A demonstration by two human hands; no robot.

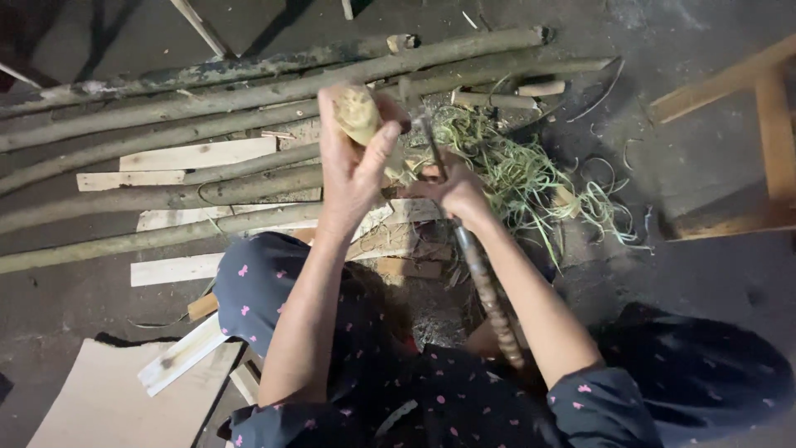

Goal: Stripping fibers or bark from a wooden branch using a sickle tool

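My left hand (352, 162) is raised and closed around the pale cut end of a thick piece of wood (358, 112), which stands up from between my knees. My right hand (452, 191) grips a long-handled cutting tool; its dark blade (431, 145) rests against the side of the wood just right of my left hand. The tool's mottled handle (491, 303) runs back along my right forearm toward my lap. Green-yellow shavings (518, 178) lie in a heap beyond my right hand.
Several long bare poles (207, 104) lie side by side on the grey floor at the left and far side. Flat pale boards (178, 158) lie among them. A cardboard sheet (108, 402) is at the near left. A wooden frame (746, 91) stands at the right.
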